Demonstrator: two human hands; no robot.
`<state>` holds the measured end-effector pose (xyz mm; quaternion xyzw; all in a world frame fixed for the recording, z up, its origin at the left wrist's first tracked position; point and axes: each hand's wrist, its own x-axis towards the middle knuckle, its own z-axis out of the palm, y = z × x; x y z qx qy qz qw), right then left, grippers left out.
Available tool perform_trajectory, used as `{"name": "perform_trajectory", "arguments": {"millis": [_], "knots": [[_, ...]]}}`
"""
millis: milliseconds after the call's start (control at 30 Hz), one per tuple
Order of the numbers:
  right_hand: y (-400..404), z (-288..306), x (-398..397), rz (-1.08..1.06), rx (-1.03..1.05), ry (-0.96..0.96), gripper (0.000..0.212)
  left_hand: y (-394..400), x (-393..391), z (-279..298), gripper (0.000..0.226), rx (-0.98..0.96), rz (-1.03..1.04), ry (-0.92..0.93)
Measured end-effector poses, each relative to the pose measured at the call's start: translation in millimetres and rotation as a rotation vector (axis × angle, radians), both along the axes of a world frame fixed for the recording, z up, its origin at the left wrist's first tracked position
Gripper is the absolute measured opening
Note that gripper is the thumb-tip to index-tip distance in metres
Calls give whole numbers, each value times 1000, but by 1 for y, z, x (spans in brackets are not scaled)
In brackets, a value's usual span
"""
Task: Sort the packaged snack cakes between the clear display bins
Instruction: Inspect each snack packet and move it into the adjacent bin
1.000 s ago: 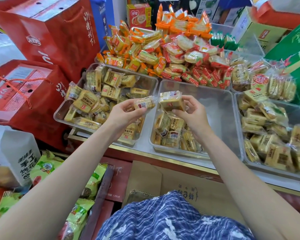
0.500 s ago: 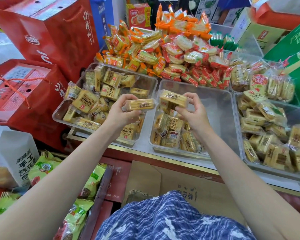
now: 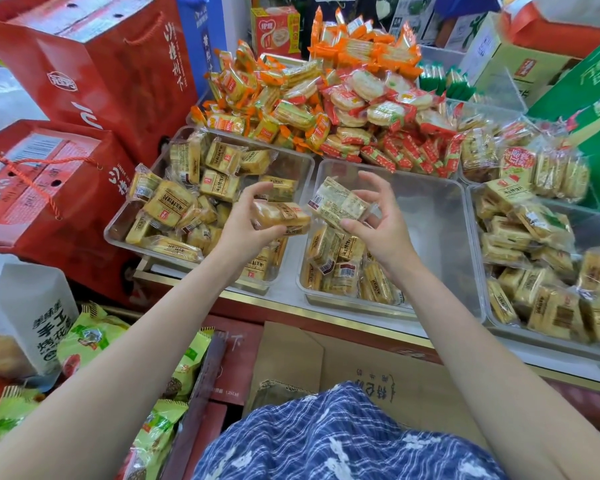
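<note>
Three clear display bins stand side by side on the counter. The left bin (image 3: 118,233) is packed with yellow wrapped snack cakes. The middle bin (image 3: 440,216) holds several cakes only at its near end. The right bin (image 3: 478,306) is well filled. My left hand (image 3: 238,225) grips one yellow snack cake (image 3: 284,216) above the gap between the left and middle bins. My right hand (image 3: 381,223) pinches a second cake (image 3: 338,202), its printed back side up, above the middle bin's near left part.
Behind the bins lies a heap of orange and red wrapped snacks (image 3: 326,98). Red gift boxes (image 3: 94,71) stand at the left, green boxes (image 3: 582,98) at the right. Green snack bags (image 3: 90,341) and a cardboard box (image 3: 361,372) sit below the counter edge.
Both hands have turned their cakes. The right hand's cake now shows its printed back and is tilted, and the left hand's cake has dropped slightly towards the right.
</note>
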<state>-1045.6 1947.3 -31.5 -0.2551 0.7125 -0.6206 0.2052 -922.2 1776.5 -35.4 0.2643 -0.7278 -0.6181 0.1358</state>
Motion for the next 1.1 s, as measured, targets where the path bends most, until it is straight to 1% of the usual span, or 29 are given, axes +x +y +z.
{"name": "perform_trajectory", "arguments": {"millis": [33, 100, 167, 300, 400, 500, 567, 600, 667, 733, 833, 867, 900, 967, 1033, 1100], "knots": [[0, 0, 0, -15, -7, 9, 67, 0, 1, 1, 68, -4, -23, 4], [0, -1, -2, -49, -25, 11, 70, 1, 1, 0, 75, -35, -88, -4], [1, 0, -5, -66, -37, -24, 66, 2, 1, -2, 77, -81, -139, -14], [1, -6, -7, -53, 29, -20, 60, 6, 0, -5, 81, -149, -174, -20], [1, -9, -8, -62, 44, 2, 47, 6, 0, -5, 82, -140, -157, -8], [2, -9, -8, -74, 62, 141, 36, 3, 1, -6, 77, -134, -139, -3], [3, -8, -8, -71, 97, 217, 34, 1, 2, -7, 72, -129, -118, -9], [4, -8, -8, -52, 105, 222, 35, 0, 3, -8, 69, -119, -108, -10], [6, -8, -8, -7, 94, 192, 38, -1, 4, -10, 63, -87, -86, -8], [7, -10, -8, 21, 74, 148, 37, -2, 4, -10, 60, -56, -65, -4], [7, -8, -6, 13, 53, 51, 24, -2, 4, -10, 59, -10, -43, 7], [7, -7, -6, 2, 44, 53, 22, -1, 5, -10, 59, -7, -43, 9], [7, -6, -5, -4, 36, 72, 26, -1, 5, -9, 58, -5, -45, 16], [7, -3, -5, 28, 20, 91, 44, -1, 6, -9, 57, -14, -49, 29], [9, -2, -6, 48, 13, 66, 61, 0, 5, -9, 57, -43, -61, 20], [12, -2, -7, 11, 17, 50, 67, 0, 1, -11, 57, -51, -77, 6]]}}
